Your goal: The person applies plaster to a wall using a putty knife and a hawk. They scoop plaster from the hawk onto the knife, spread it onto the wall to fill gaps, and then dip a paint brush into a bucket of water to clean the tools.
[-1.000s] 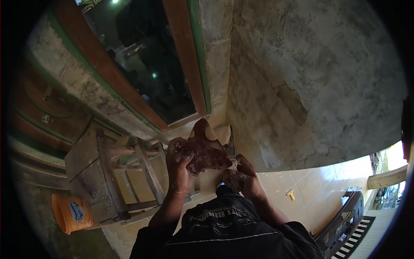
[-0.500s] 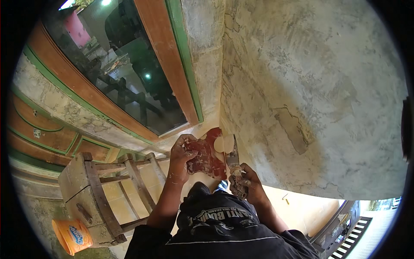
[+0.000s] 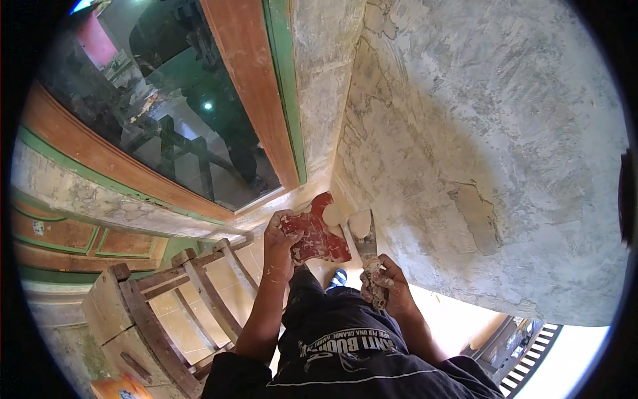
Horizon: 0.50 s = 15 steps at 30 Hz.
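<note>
My left hand (image 3: 279,245) grips a dark red, putty-smeared board (image 3: 312,239) with curved edges by its left side, thumb on top. A pale lump of putty (image 3: 331,215) sits near the board's right edge. In my right hand (image 3: 393,287) is a putty knife (image 3: 364,249), its handle crusted with dried material and its blade pointing away from me. A dab of putty (image 3: 360,224) lies on the blade's face. The blade is beside the board's right edge; whether they touch, I cannot tell.
A patchy plastered wall (image 3: 438,173) rises on the right, meeting the window wall at a corner. To the left are a wood-framed window (image 3: 259,100) and a wooden ladder-like stand (image 3: 156,326). An orange bucket (image 3: 119,387) shows at the lower left, a black slatted item (image 3: 531,352) at the lower right.
The knife blade has moved slightly right from the board's putty and turned its face up, showing a dab of putty on it. The whole view has shifted a little.
</note>
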{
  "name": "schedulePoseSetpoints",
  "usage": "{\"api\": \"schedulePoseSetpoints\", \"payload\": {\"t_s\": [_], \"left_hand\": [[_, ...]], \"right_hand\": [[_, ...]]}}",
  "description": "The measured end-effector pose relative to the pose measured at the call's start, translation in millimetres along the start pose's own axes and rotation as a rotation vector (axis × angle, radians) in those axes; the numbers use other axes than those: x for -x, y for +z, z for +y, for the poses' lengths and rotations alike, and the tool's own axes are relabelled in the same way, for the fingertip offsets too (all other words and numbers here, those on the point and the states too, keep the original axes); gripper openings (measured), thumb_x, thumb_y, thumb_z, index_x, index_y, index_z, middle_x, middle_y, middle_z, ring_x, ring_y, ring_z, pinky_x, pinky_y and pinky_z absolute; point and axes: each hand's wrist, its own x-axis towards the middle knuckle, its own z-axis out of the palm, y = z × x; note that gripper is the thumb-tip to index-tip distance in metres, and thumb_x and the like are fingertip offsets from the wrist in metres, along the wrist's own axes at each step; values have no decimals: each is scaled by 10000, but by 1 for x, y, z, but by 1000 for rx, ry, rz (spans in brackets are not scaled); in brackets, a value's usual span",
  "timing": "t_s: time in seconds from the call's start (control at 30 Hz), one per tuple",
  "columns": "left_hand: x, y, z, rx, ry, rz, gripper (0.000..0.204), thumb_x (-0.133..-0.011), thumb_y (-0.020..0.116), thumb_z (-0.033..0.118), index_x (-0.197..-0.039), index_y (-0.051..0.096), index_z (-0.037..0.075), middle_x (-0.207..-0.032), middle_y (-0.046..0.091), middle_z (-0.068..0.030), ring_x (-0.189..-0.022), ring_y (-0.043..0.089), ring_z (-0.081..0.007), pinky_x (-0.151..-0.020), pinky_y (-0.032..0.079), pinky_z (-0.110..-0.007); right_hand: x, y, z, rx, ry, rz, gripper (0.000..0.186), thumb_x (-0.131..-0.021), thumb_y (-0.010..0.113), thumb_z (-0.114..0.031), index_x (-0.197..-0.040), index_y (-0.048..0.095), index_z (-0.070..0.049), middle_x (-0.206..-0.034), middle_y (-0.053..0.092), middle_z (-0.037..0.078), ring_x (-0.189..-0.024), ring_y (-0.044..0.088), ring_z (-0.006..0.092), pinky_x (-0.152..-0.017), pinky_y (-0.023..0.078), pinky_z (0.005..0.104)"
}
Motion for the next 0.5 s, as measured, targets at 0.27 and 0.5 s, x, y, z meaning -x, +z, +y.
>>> {"api": "schedulePoseSetpoints", "payload": {"t_s": [0.27, 0.5], "left_hand": [[4, -34, -26, -96, -191, 25, 347, -751, 547, -98, -1067, 483, 33, -968, 590, -68, -893, 584, -126, -816, 473, -253], [19, -73, -80, -53, -171, -32, 325, -773, 583, -71, -1064, 482, 32, -978, 583, -66, -888, 584, -128, -793, 490, -259]], "right_hand": [[-15, -29, 47, 63, 2, 12, 223, -828, 566, -113, -1005, 441, -57, -757, 509, 90, -546, 481, 155, -477, 406, 273], [-17, -51, 72, 27, 87, 59, 299, -800, 558, -106, -1067, 447, -31, -836, 570, 118, -607, 549, 170, -512, 446, 278]]}}
